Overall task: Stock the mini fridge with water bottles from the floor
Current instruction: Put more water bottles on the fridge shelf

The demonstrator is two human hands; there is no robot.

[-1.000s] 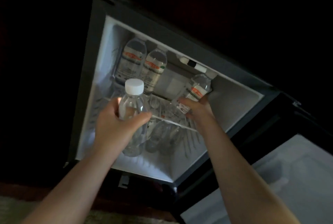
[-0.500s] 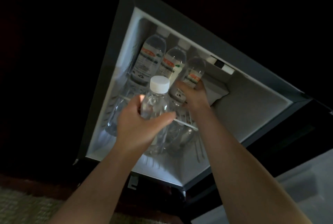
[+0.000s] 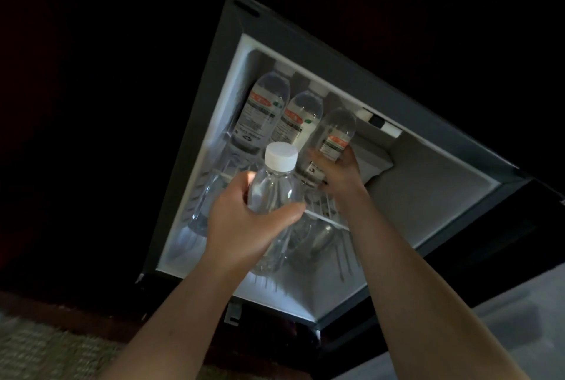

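Standing open, the mini fridge (image 3: 428, 202) is lit from within, while everything around it is lost in darkness. In front of the fridge's opening a clear capped bottle (image 3: 275, 190) is gripped by the left hand (image 3: 244, 226), with thumb and fingers curled round its body. Its white cap is pointed toward the fridge's top, and its base is hidden behind the palm and wrist.

Deeper inside the fridge, over the wire shelf (image 3: 328, 217), a third bottle (image 3: 337, 132) is grasped low down by the right hand (image 3: 341, 174), with the fingers wrapped round the label. Whether its base is resting on the shelf cannot be told, since the hand covers it.

Toward the fridge's left wall two labelled bottles (image 3: 263, 113) are stood side by side, just beside the third one. Their caps are hard to tell apart from the pale lining.

Under the shelf, in the fridge's lower part, the lower bottles (image 3: 206, 205) are made out only as pale, blurred shapes, and they cannot be counted. A grey housing (image 3: 377, 165) is fixed at the fridge's back, beside the right hand. The door (image 3: 504, 333) is swung out at the fridge's lower right and is cut off by the frame edge. A strip of carpet (image 3: 46, 349) is dimly seen below the fridge.
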